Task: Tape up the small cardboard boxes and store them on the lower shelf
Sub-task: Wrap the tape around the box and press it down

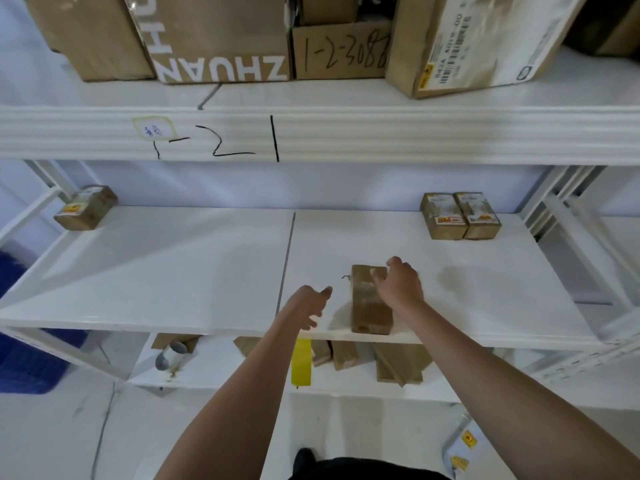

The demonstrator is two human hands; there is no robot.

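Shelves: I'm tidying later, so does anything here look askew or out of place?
Yes. On the top shelf, the labelled carton at right sits tilted beside squarely set boxes. On the bottom shelf, several small boxes lie jumbled at angles.

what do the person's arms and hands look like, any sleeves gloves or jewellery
Both forearms are bare as far as the frame shows, with no sleeves in view. The left hand and right hand wear no gloves, and no rings, watch or bracelets show at either wrist. The picture is slightly blurred, so fine details like nails cannot be made out.
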